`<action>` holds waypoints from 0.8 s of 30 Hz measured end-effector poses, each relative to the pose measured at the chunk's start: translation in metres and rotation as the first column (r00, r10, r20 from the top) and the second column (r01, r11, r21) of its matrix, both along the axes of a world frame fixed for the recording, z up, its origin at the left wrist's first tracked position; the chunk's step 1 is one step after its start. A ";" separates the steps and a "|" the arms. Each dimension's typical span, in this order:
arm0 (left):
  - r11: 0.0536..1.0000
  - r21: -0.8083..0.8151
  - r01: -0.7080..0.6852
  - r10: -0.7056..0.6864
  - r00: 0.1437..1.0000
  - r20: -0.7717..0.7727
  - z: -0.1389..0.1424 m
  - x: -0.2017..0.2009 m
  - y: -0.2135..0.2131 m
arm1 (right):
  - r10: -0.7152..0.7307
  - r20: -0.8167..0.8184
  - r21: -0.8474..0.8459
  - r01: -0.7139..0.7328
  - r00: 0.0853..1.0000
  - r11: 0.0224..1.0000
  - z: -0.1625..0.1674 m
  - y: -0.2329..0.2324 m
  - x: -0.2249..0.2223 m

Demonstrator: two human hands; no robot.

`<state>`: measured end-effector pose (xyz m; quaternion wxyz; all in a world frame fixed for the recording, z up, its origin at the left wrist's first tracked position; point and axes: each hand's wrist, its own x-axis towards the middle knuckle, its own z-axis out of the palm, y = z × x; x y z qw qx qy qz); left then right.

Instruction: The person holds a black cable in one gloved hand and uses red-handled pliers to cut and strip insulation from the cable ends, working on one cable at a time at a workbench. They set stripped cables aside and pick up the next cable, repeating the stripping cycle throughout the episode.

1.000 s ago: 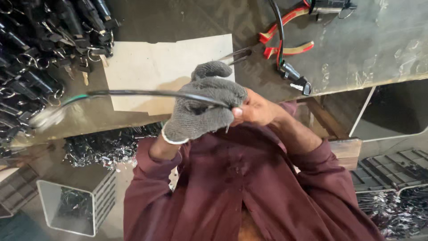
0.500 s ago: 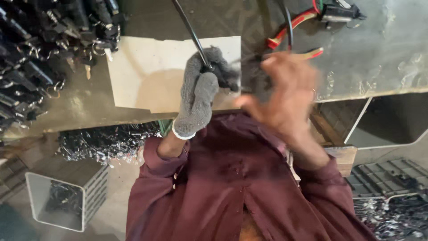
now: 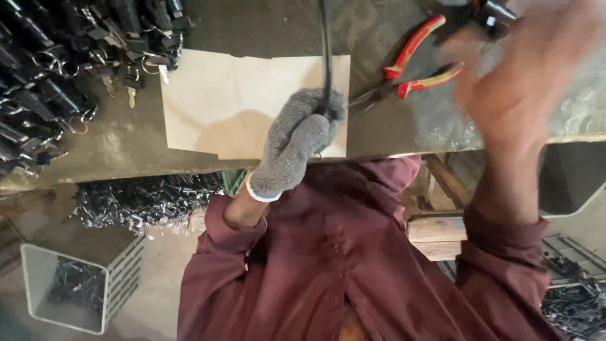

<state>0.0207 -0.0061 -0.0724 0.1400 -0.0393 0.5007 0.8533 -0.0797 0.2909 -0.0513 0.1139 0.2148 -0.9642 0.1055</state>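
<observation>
Left hand (image 3: 297, 142), gloved, fingers clenched on black cable (image 3: 326, 57) at surface near edge. Right hand (image 3: 524, 76) blurred; grip can't tell. Keep cable taut, clear of pliers (image 3: 410, 69).

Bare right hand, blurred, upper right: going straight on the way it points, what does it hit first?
Likely the dark connector part at the top edge, just past the right hand. Motion blur makes depth uncertain; the red-handled pliers lie off to its side.

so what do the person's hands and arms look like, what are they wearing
The left hand wears a grey knitted glove with a white cuff. The right hand is bare and blurred. Both arms have dark maroon long sleeves: left sleeve, right sleeve.
</observation>
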 end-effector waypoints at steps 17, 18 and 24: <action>0.999 0.042 -0.010 0.005 0.994 0.108 0.047 0.007 0.015 | 0.440 0.432 -0.763 0.059 0.787 0.644 -0.033 -0.051 0.049; 0.999 0.032 -0.023 0.019 0.991 0.129 0.052 0.010 0.018 | 0.440 0.400 -0.731 -0.010 0.804 0.682 -0.027 -0.062 0.050; 0.998 -0.021 -0.065 0.067 0.992 0.108 0.050 0.025 0.018 | 0.311 0.099 -0.406 -0.247 0.945 0.880 0.007 -0.087 0.040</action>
